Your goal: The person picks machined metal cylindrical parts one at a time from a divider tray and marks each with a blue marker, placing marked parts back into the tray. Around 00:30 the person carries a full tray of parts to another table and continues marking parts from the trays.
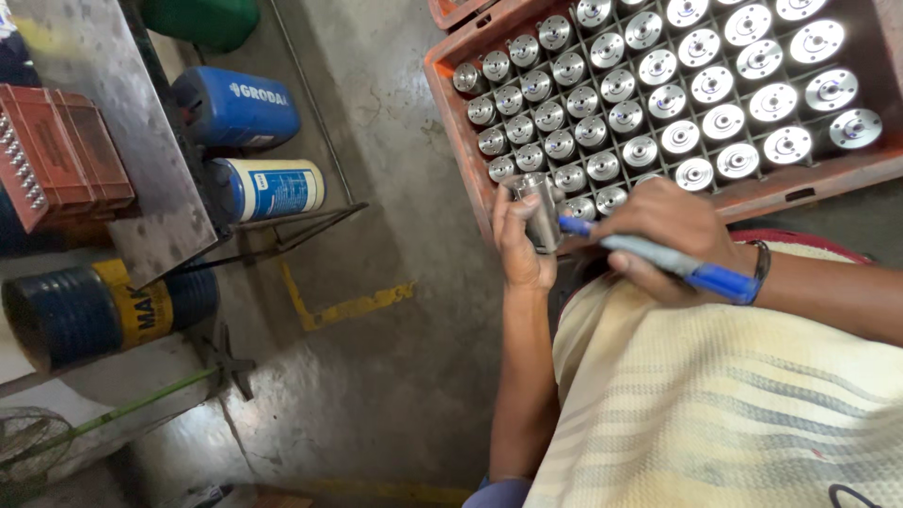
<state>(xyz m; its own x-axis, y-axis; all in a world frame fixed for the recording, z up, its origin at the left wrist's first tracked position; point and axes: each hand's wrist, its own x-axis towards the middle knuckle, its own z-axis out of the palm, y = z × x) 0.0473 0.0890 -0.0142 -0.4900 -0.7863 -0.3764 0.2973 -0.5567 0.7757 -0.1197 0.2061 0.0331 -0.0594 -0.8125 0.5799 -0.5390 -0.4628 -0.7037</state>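
Over on the far left, a small red crate (61, 150) sits on a grey metal desk (141, 141), with a dark drum banded in yellow (89, 310) lying beneath it. Further along, on the concrete floor (376, 357), a blue canister (235, 108) and a white-and-blue can (268, 188) lie on their sides beside a thin metal stand.

Near the middle, the left hand (517, 245) is clenched around a small metal part (539, 212), holding it up just in front of the near edge of an orange crate (451, 122). The part looks like machined steel: stiff, heavy for its size and probably slick, so I judge a firm wrap around its body, as now, the safest hold, leaving the face clear for the pen.

To the right, the right hand (673, 235) grips a blue marker pen (658, 256), its tip touching the part. A dark band circles that wrist. Behind both hands, the crate's dividers hold rows of shiny round metal pieces (658, 94), one per cell. A pale striped cloth (715, 395) covers the person's lap below.
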